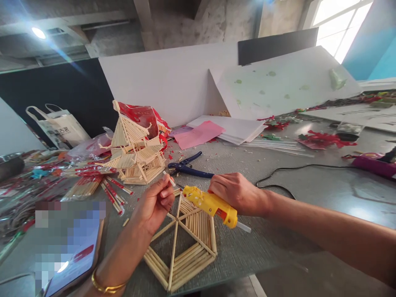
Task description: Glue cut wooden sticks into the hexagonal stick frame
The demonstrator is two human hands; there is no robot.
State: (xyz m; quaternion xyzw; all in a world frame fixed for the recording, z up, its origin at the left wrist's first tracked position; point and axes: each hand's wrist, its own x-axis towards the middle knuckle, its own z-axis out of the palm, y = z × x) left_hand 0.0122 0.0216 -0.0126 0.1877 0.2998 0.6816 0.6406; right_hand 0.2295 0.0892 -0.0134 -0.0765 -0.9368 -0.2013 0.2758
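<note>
A short wooden stick (168, 180) is pinched between the thumb and fingers of my left hand (159, 200). My right hand (236, 193) grips a yellow hot glue gun (212, 206), its nozzle pointing left at the stick; whether they touch I cannot tell. A clear glue stick (243, 227) pokes out of the gun's rear. Below both hands lies a hexagonal frame of wooden sticks (175, 243) with spokes meeting at its centre. Some of its sections are filled with rows of sticks, others are partly filled, and my left hand hides part of it.
Behind my hands stand a pagoda-like stick model (136, 152) and blue-handled cutters (192, 167). Bundled sticks (114, 194) and a phone (76, 251) lie at left. Pink paper (201, 135) and white sheets (232, 128) are at the back. A black cable (278, 169) curves at right.
</note>
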